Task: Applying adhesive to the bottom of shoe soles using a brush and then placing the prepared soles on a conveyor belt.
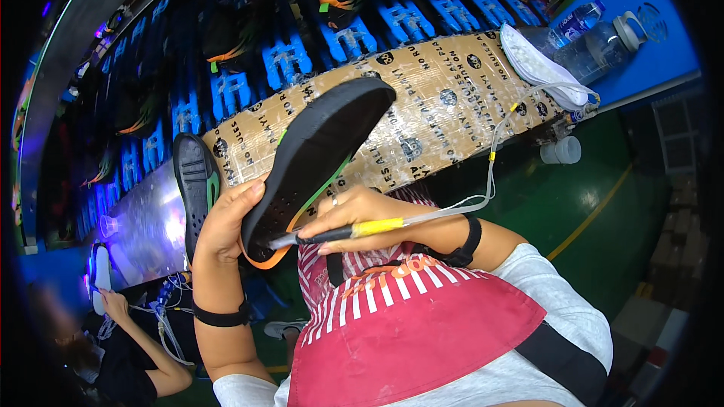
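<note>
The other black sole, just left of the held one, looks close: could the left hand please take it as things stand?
Probably not as it is: the left hand is occupied gripping the held sole, though the other sole lies right beside it with nothing apparent between.

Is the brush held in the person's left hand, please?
No, the right hand holds the brush, while the left hand holds the black sole.

The counter [147, 234] is mostly covered by brown cardboard [471, 136], and its left end is lit by a bright, purplish glow [175, 215]. Along its far edge, blue holders [286, 64] are lined up in the dark. Past its near edge, the green floor [566, 200] is crossed by a yellow line [596, 215].
</note>
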The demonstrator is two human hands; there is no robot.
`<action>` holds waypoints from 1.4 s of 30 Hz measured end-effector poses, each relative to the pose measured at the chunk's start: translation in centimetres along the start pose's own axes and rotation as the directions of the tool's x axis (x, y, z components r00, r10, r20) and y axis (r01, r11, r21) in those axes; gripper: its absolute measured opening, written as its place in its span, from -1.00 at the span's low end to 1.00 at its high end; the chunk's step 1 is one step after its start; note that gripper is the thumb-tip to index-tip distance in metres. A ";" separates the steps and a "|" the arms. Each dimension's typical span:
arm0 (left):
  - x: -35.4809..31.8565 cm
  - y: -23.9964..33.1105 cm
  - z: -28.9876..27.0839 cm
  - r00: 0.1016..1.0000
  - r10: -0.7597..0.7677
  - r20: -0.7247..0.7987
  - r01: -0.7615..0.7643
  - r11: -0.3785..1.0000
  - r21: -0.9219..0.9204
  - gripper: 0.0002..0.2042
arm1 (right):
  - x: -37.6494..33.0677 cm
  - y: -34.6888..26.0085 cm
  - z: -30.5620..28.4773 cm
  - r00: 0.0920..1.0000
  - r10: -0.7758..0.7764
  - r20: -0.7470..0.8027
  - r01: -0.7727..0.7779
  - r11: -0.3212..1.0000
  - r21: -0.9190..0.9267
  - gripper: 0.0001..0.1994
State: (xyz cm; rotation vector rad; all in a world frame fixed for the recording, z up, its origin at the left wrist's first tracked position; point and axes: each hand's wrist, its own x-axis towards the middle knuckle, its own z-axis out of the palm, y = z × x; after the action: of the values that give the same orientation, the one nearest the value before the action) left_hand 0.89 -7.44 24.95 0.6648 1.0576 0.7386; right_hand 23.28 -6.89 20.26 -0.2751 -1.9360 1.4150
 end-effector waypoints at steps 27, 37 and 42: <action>1.6 -11.0 0.4 0.922 0.388 -0.018 -0.197 0.428 -0.882 -0.26 | -0.7 -2.6 -3.5 0.797 0.385 -0.466 -0.199 0.895 0.399 -0.76; 1.7 -11.9 4.9 0.953 0.303 0.021 -0.154 0.540 -0.827 -0.13 | 4.0 -1.2 -2.2 0.650 0.361 -0.668 -0.254 0.932 0.257 -0.78; 1.8 -15.1 2.8 0.956 0.199 -0.216 -0.287 0.790 -0.542 -0.18 | 4.5 0.2 -1.4 0.674 -0.019 -0.739 -0.225 0.947 -0.229 -0.80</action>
State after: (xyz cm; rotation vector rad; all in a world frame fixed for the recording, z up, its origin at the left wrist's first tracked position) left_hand 7.18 -15.22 13.17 0.2247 0.8226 1.2868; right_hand 20.87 -3.31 22.15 -0.9662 -1.4328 0.8385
